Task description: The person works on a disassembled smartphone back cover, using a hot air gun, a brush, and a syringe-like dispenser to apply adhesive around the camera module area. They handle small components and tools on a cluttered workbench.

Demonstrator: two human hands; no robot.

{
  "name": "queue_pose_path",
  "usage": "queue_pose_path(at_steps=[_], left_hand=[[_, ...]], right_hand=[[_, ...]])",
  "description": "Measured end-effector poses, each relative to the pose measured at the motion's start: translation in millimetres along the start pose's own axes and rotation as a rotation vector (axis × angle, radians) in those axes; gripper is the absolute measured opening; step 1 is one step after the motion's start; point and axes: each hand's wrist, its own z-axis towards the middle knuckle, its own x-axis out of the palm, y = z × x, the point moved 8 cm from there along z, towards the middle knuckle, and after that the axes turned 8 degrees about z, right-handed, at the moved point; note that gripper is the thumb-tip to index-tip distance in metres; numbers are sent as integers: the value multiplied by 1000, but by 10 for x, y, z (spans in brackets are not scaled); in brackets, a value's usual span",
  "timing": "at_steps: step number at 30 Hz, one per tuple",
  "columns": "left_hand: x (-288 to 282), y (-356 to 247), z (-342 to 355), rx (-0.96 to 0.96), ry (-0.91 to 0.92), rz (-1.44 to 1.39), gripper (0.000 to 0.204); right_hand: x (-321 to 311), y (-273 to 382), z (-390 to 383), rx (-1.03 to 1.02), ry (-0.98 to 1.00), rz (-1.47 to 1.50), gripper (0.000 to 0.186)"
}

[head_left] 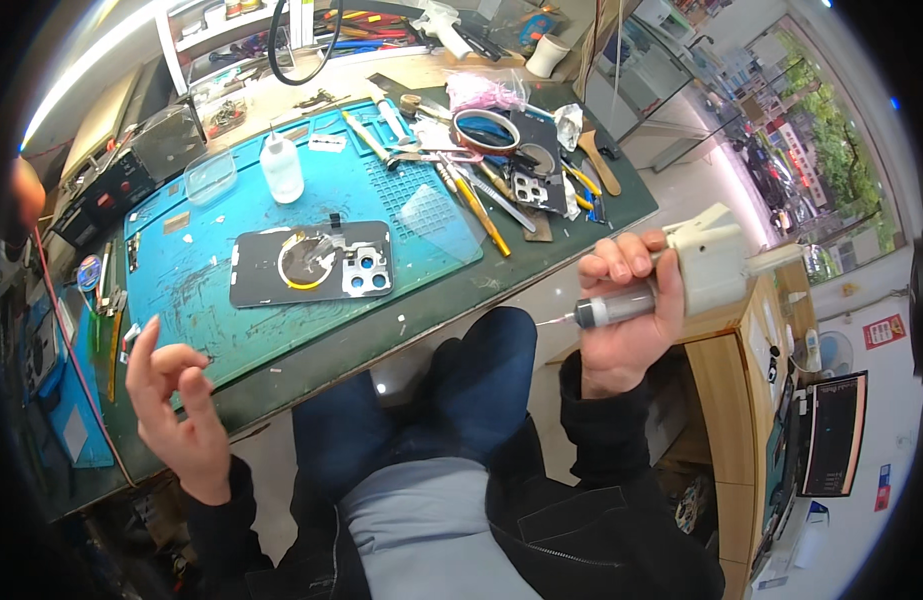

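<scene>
In my right hand (626, 330) is a white dispensing gun (711, 265) with a dark-tipped syringe (613, 306) fitted to it, its thin needle aimed left over the floor beyond the bench edge. My left hand (181, 415) is raised near the bench's left front, fingers spread and bent, with nothing in them. Between the hands, a phone back panel (266, 285) lies flat on the blue work mat (191, 335). The panel has a round yellow-edged ring and a camera cutout plate. Behind it stands a clear bottle (282, 172) with a thin nozzle.
A transparent tray (210, 178) sits on the mat's far left, near a black bench device (106, 195). Tweezers, pens, a tape roll (485, 132) and a wooden spatula (599, 163) crowd the right rear. A wooden cabinet (726, 420) and a monitor (833, 435) stand at right.
</scene>
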Motion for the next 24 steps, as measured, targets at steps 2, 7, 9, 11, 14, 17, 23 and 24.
queue_pose_path(at_steps=[2, 7, 9, 11, 14, 17, 23, 24], left_hand=[[-55, 155, -20, -90, -18, 48, 51], [24, 113, -64, -73, 47, 92, 46], [51, 107, -59, -54, 64, 102, 45], [54, 102, -52, -30, 72, 117, 45], [57, 105, -70, -20, 92, 123, 45], [44, 111, -81, -28, 107, 143, 44], [87, -49, 52, -99, 297, 110, 42], [120, -98, 109, -171, 409, 95, 43]], right_hand=[[-20, -56, 52, -20, -38, 14, 16], [-14, -193, 159, -41, -164, 79, 16], [-9, -220, 193, -16, -104, 104, 23], [-14, -264, 204, -62, -149, 65, 29], [42, -334, 243, -25, -43, 74, 41], [75, -389, 263, -19, -20, 57, 46], [142, -456, 316, -28, 39, 12, 52], [152, -447, 323, -34, 58, 5, 52]])
